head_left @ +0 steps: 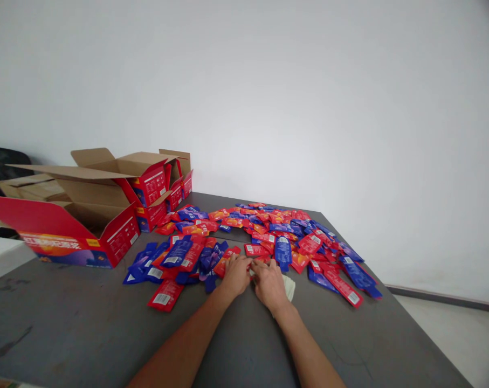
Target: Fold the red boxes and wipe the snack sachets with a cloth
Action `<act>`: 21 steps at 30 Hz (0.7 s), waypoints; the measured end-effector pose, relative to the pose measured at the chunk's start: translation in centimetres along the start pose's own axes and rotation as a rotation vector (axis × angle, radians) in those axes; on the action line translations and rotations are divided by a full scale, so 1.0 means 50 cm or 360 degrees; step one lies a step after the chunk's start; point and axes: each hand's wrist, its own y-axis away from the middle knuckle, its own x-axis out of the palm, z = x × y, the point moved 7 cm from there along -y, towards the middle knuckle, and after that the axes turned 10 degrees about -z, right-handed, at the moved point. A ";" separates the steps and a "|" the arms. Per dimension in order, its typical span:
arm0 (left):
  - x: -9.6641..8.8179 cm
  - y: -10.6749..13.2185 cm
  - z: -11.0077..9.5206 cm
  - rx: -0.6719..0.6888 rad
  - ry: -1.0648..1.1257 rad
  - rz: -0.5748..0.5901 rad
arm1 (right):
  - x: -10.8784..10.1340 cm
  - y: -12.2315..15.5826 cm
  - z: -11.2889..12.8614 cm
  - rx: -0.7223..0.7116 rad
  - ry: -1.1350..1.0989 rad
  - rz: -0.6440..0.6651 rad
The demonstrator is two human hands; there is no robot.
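While the left hand (pixel 236 274) and right hand (pixel 267 283) are held nearly together, fingers bent inward, at the near edge of the spread of red and blue printed pouches (pixel 311 243), it cannot be told whether anything is gripped, since the fingertips are largely hidden. Because the pouches are loosely overlapped, neighbours could be dragged along if one were pulled from beneath. A blue pouch (pixel 374 291) is lain close to the right edge of the grey table (pixel 244 345), so it could be knocked off by a sideways shove. The pale cloth-like item (pixel 289 288) (its exact nature is unclear) is partly covered by the right hand and might be snagged by it.
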 end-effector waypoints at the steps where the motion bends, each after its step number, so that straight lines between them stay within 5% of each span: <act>1: 0.000 0.001 -0.001 0.0005 -0.0003 -0.0004 | 0.001 -0.001 0.004 0.0002 -0.0028 0.0006; 16: -0.044 -0.005 0.001 0.0059 -0.0285 -0.0098 | -0.041 0.012 -0.077 0.0388 -0.0270 -0.0240; 21: -0.011 -0.021 -0.016 0.0202 -0.0153 -0.0163 | -0.043 0.013 -0.070 0.0385 -0.0247 -0.0244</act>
